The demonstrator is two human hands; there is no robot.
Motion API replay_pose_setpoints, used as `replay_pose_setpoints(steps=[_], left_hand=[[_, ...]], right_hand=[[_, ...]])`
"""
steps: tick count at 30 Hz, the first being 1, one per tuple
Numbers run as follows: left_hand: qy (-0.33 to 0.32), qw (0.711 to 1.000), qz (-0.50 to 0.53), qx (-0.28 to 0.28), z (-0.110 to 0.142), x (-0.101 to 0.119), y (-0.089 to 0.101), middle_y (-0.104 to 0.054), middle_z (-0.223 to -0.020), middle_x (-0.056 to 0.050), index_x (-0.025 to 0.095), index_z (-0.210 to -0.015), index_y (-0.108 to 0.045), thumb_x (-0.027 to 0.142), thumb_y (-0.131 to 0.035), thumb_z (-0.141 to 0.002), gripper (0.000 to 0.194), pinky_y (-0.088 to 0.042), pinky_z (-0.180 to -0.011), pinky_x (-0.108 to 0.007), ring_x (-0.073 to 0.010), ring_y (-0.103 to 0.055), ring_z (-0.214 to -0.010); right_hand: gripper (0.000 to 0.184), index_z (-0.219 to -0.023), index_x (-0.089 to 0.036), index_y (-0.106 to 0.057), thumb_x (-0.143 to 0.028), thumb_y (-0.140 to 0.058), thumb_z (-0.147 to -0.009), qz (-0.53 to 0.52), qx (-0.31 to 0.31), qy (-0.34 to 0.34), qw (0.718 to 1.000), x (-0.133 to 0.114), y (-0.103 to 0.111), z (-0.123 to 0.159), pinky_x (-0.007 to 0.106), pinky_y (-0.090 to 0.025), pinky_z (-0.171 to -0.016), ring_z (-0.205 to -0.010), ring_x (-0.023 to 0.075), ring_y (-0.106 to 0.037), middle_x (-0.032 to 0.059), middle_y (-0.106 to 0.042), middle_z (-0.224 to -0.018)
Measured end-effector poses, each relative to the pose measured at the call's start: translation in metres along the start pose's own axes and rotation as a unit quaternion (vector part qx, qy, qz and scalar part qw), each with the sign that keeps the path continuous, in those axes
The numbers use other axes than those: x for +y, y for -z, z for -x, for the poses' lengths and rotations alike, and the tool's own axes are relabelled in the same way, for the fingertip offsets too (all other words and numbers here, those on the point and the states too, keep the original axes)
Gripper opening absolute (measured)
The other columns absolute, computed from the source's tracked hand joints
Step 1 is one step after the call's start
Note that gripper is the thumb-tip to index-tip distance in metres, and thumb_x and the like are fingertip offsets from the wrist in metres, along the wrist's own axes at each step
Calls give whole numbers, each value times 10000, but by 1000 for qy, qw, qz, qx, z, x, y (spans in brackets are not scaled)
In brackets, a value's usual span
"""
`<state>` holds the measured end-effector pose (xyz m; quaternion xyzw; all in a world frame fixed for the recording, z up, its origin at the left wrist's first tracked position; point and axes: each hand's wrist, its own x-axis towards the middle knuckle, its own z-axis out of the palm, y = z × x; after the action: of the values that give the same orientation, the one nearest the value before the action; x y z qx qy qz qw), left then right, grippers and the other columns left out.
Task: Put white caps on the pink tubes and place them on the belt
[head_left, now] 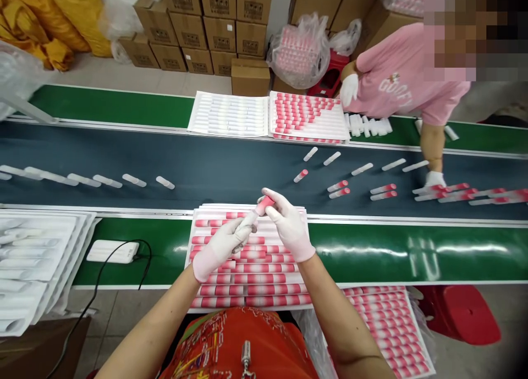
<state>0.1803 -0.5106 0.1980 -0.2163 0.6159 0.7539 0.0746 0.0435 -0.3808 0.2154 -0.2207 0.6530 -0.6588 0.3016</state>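
Both of my hands wear white gloves and meet above the near side of the belt. My left hand [226,241] is closed around the white part of a slim red-and-white tube [264,205]. The fingers of my right hand [290,225] pinch its red end, which points up and to the right. Beneath my hands lies a white tray [302,217], filled with rows of similar red-and-white tubes [264,268]. My fingers partly cover the held tube.
A dark conveyor belt [231,164] carries loose white tubes [134,180] and red-tipped tubes [338,193]. Across it, a co-worker in a pink shirt [406,73] reaches onto the belt. Two trays [229,114] stand opposite. Stacked trays [37,263] and a white power bank [112,251] are left.
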Motion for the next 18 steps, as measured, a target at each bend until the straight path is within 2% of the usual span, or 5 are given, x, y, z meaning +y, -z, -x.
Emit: replay_pose_setpoints(steps=[5, 10, 15, 17, 18], left_hand=[[-3, 999, -48, -19, 0, 9, -1, -428, -665, 33, 202, -967, -571, 698, -523, -881, 506, -286, -498, -274, -115, -322, -528], [-17, 982, -179, 61, -3, 16, -8, -538, -743, 0, 226, -856, -556, 576, -560, -910, 354, -391, -653, -322, -184, -503, -686], [-29, 983, -179, 37, -29, -5, -10, -658, -942, -59, 232, -999, -596, 447, -621, -874, 250, -489, -766, -377, -249, -629, -851], [-60, 980, -167, 88, -46, -18, 11, -637, -1201, -115, 230, -1139, -598, 378, -762, -737, 459, -514, -888, -417, -283, -645, -1012], [-73, 973, -163, 149, -54, -25, 29, -581, -1328, -141, 229, -1216, -579, 331, -827, -641, 634, -510, -952, -439, -307, -634, -1094]], right_hand=[[404, -1259, -230, -668, -309, -675, -863, -35, 1, -12, 999, -1, 3, 5, 388, -566, -955, -1068, 213, -667, 64, -716, -1153], [316, -1098, -212, -701, -256, -722, -786, -29, -10, -55, 998, 1, -3, 9, 332, -580, -815, -918, 182, -667, 41, -707, -1002], [328, -1088, -197, -694, -241, -704, -763, -39, 1, -93, 995, 20, -5, 4, 294, -558, -693, -784, 160, -650, 33, -698, -917], [379, -1132, -185, -680, -267, -696, -762, 6, 56, -73, 996, 36, 11, -13, 308, -558, -711, -789, 166, -651, 49, -703, -956], [397, -1149, -177, -671, -285, -684, -767, 50, 116, -57, 990, 44, 25, -26, 318, -559, -735, -805, 171, -653, 59, -705, -982]])
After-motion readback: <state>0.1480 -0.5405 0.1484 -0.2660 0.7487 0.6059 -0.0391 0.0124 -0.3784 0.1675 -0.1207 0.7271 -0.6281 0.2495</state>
